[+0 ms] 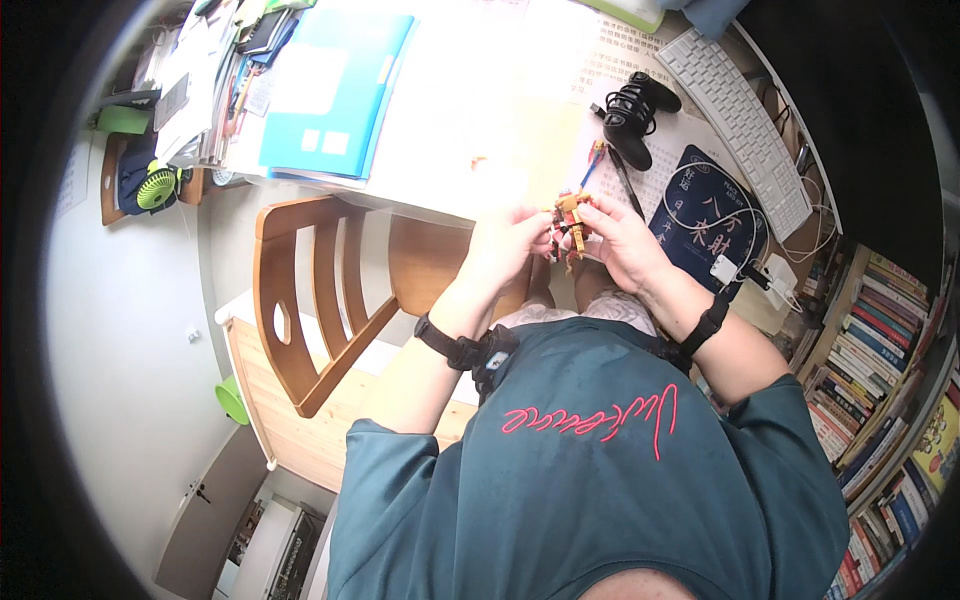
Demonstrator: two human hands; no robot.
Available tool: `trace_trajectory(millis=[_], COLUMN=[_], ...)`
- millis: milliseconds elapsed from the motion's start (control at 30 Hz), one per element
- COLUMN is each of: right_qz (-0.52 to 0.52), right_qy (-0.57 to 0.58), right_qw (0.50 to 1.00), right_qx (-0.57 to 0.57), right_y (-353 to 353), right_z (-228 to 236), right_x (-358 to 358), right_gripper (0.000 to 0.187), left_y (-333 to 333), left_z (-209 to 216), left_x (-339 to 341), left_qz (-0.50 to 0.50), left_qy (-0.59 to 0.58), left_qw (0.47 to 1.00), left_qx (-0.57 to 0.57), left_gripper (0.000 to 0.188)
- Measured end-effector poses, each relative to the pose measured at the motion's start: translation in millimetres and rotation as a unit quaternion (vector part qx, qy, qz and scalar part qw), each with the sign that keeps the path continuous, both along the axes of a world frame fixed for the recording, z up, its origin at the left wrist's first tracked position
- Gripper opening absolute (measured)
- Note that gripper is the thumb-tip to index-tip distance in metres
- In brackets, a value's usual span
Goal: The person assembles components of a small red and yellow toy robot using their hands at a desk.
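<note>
A small red and gold toy figure with jointed-looking parts is held up near the desk's front edge, above my lap. My left hand pinches its left side between thumb and fingers. From the other side, my right hand grips it with the fingertips. Fingers cover part of the figure, so its finer details cannot be made out. Just beyond it on the desk lies a small blue, red and yellow piece. A thin dark stick-like thing rests beside my right hand.
A black game controller wrapped in its cable lies beyond my right hand, by a white keyboard and a dark blue booklet. Blue folders lie at the far left. A wooden chair stands left; a bookshelf stands right.
</note>
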State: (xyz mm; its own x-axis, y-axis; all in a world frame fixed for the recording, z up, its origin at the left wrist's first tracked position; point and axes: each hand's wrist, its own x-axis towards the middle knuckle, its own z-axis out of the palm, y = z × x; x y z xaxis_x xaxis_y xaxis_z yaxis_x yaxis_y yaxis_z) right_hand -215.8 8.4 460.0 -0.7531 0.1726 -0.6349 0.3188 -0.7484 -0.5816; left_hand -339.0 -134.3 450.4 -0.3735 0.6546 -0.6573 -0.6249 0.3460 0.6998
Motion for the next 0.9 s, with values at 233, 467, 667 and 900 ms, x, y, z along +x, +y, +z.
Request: trace_trajectory(millis=[233, 467, 667, 900], right_qz=[-0.009, -0.018, 0.0, -0.017], right_qy=[0.02, 0.026, 0.035, 0.049], right_qw=[0.999, 0.999, 0.999, 0.998], right_qx=[-0.024, -0.037, -0.033, -0.039], right_y=[-1.1, -0.9, 2.1, 4.5], right_z=[-0.2, -2.1, 2.1, 0.6], right_x=[2.3, 4.9, 4.2, 8.1], right_gripper=[0.03, 0.029, 0.03, 0.03], left_y=[5.1, 6.7, 7.6, 13.5], left_z=[7.0, 10.9, 10.8, 17.5], left_x=[3.7, 3.7, -2.4, -2.6], left_qz=[0.011, -0.01, -0.01, -0.026], left_qy=[0.034, 0.089, 0.039, 0.079], left_qw=[0.999, 0.996, 0.999, 0.997], left_qx=[-0.015, -0.024, -0.006, -0.009], left_gripper=[0.017, 0.017, 0.018, 0.021])
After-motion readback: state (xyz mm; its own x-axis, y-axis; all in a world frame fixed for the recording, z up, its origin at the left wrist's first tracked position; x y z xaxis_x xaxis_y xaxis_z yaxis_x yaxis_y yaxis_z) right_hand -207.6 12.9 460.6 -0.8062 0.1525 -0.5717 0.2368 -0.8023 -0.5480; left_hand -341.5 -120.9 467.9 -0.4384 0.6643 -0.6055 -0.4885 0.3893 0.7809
